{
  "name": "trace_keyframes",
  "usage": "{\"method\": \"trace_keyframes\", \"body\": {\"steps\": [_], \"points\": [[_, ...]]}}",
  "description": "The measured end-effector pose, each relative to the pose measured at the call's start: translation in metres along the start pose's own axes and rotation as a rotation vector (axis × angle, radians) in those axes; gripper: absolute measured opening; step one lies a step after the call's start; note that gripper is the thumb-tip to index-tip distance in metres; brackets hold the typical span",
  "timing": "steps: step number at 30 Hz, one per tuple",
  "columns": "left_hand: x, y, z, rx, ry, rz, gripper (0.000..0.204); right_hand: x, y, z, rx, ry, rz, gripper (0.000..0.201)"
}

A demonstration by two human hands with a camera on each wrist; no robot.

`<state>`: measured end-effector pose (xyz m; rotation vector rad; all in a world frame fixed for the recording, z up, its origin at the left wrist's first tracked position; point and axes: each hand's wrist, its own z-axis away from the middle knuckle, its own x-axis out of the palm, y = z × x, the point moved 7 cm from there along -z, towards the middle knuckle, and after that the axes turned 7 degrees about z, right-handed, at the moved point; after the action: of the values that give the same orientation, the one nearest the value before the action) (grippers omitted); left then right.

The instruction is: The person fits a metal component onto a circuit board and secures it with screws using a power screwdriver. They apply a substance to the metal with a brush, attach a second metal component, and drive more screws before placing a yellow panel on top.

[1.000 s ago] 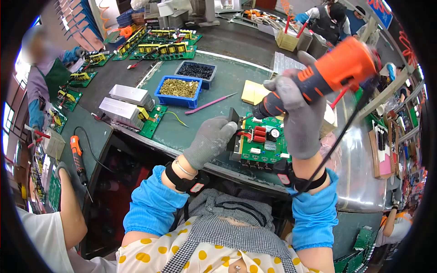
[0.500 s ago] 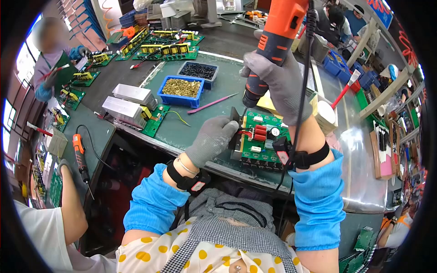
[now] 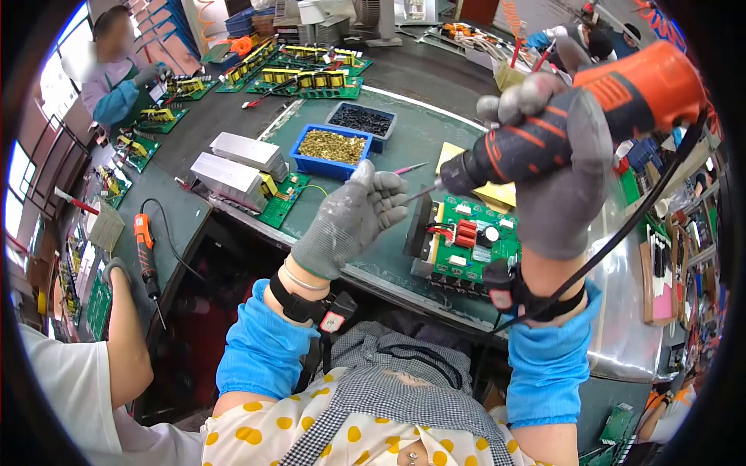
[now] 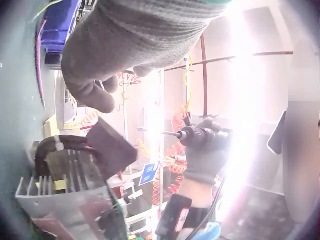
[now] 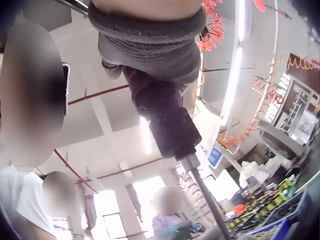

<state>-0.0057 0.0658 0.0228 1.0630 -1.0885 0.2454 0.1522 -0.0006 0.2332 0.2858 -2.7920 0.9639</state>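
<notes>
My right hand (image 3: 571, 182) grips an orange and black electric screwdriver (image 3: 544, 147), raised above the bench and tilted with its bit pointing left. At the bit's tip is my left hand (image 3: 342, 221), lifted off the work, its gloved fingers loosely bent and the thumb apart from them. Below lies a green circuit board (image 3: 493, 233) with red components, a dark upright plate (image 3: 420, 220) along its left side. In the left wrist view the plate (image 4: 112, 147) stands over a finned heat sink (image 4: 60, 197). The right wrist view shows the screwdriver's bit (image 5: 207, 200) close up.
A blue bin of brass-coloured screws (image 3: 294, 161) and a bin of black parts (image 3: 386, 128) stand behind my left hand. A pink pen-like tool (image 3: 412, 167) lies beside them. Heat sinks (image 3: 225, 180) are at left, a second screwdriver (image 3: 145, 248) further left. Other people work around.
My left hand has let go of the dark plate and risen up and left. The screwdriver has swung from upright over the plate to a sideways tilt, its bit now by the left fingers.
</notes>
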Motion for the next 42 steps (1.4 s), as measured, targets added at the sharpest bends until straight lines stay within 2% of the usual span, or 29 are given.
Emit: {"method": "trace_keyframes", "body": {"steps": [3, 5, 8, 11, 17, 20, 21, 23, 26, 29, 32, 35, 37, 42], "points": [[0.02, -0.003, 0.008, -0.028, -0.131, 0.033, 0.054, 0.003, 0.006, 0.021, 0.088, 0.102, 0.088, 0.056], [0.029, -0.007, 0.012, -0.015, -0.198, 0.038, 0.056, -0.001, 0.014, 0.028, 0.118, 0.135, 0.078, 0.055], [0.028, -0.008, 0.014, -0.021, -0.218, -0.027, 0.042, -0.006, 0.013, 0.032, 0.118, 0.175, 0.116, 0.055], [0.036, 0.0, 0.028, 0.052, -0.149, -0.182, 0.038, -0.01, 0.003, 0.029, 0.024, 0.178, 0.069, 0.059], [0.032, -0.006, 0.024, 0.035, -0.203, -0.106, 0.037, -0.011, 0.008, 0.037, 0.043, 0.192, 0.112, 0.063], [0.036, -0.006, 0.026, 0.028, -0.148, -0.094, 0.04, -0.013, 0.009, 0.04, 0.06, 0.247, 0.111, 0.06], [0.038, -0.002, 0.028, 0.057, -0.11, -0.313, 0.039, -0.018, 0.007, 0.039, 0.072, 0.266, 0.098, 0.06], [0.041, 0.005, 0.033, 0.11, -0.03, -0.751, 0.037, -0.026, 0.005, 0.038, 0.078, 0.211, 0.186, 0.042], [0.041, 0.006, 0.036, 0.273, -0.021, -1.027, 0.032, -0.028, -0.001, 0.04, 0.105, 0.316, 0.213, 0.044], [0.036, 0.005, 0.033, 0.379, 0.013, -1.027, 0.024, -0.031, -0.001, 0.041, 0.087, 0.312, 0.202, 0.057], [0.033, 0.005, 0.033, 0.393, 0.086, -1.033, 0.021, -0.033, -0.007, 0.043, 0.047, 0.315, 0.202, 0.071], [0.038, 0.008, 0.035, 0.409, 0.112, -1.119, 0.017, -0.033, -0.01, 0.045, 0.005, 0.307, 0.099, 0.065], [0.043, 0.01, 0.036, 0.436, 0.108, -1.168, 0.016, -0.035, -0.007, 0.048, 0.056, 0.338, 0.077, 0.064], [0.046, 0.009, 0.036, 0.453, 0.117, -1.22, 0.014, -0.032, -0.009, 0.051, 0.052, 0.335, 0.208, 0.071]]}}
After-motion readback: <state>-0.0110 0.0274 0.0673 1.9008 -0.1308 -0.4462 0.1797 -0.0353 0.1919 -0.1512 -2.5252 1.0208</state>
